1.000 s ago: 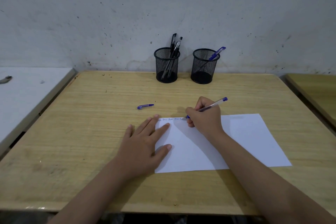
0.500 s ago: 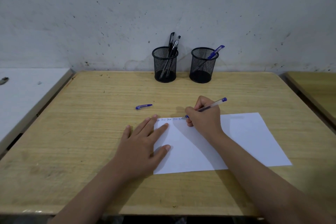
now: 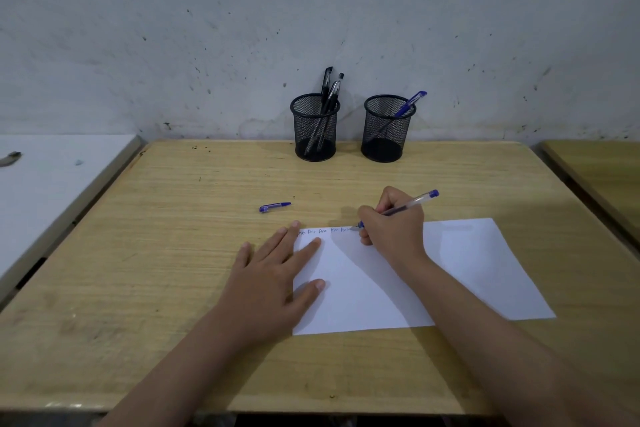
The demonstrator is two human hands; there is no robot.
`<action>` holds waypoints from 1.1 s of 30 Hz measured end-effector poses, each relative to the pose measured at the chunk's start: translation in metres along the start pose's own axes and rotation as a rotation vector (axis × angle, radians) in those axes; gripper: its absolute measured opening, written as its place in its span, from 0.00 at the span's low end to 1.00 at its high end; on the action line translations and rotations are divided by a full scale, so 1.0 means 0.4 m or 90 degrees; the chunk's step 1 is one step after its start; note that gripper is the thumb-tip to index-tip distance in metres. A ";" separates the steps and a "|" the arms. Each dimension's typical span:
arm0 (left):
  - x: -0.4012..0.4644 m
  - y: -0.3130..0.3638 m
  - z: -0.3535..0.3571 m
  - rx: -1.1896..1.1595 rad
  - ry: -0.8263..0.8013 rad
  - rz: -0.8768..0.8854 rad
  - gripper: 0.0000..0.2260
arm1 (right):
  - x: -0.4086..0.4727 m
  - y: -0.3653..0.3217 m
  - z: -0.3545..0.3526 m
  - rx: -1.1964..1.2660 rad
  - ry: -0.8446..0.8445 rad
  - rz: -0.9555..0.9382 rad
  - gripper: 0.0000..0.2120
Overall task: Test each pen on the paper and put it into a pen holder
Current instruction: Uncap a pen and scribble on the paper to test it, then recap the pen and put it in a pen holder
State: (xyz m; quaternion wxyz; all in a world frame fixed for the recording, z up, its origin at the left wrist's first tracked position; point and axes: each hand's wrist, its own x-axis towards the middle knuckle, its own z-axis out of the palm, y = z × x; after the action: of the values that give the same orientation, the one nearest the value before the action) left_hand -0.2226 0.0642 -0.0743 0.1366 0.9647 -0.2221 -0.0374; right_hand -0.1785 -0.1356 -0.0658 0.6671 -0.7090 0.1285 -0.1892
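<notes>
I sit at a pale wooden surface with visible grain, pushed up against a grey wall speckled with dark marks. A white tabletop stands just beside it on my left, and the corner of another wooden desk shows on my right. At the far edge, close to the wall, two black mesh pen holders stand side by side: the left holder has several black pens leaning in it, and the right holder has one blue pen slanting out over its rim. A blue pen cap lies alone on the bare wood, between the holders and my hands. A white sheet of paper lies flat in front of me, with a short row of small written words along its top left edge. My left hand lies palm down with its fingers spread wide and flat, the forefinger and thumb resting on the left edge of the paper, the other fingers on the wood beside it. My right hand is curled tight around a clear pen with a blue end, fingers pinched low on the barrel; the tip touches the paper at the end of the written row, and the barrel slants up and away to the right.
</notes>
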 end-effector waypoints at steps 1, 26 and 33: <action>0.000 -0.001 -0.003 0.000 0.003 0.001 0.33 | 0.003 -0.001 -0.003 0.012 0.026 0.007 0.15; 0.157 -0.041 -0.082 -0.366 0.408 -0.055 0.05 | -0.014 -0.063 -0.002 0.131 -0.079 -0.043 0.04; 0.141 0.016 -0.126 -0.443 0.425 0.032 0.05 | -0.018 -0.105 0.012 0.147 -0.090 -0.091 0.02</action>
State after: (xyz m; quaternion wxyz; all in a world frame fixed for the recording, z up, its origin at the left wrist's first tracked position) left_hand -0.1680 0.0465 -0.0250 0.5163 0.8152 -0.1635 0.2055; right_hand -0.1859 -0.1249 -0.0248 0.7364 -0.6465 0.0077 -0.1991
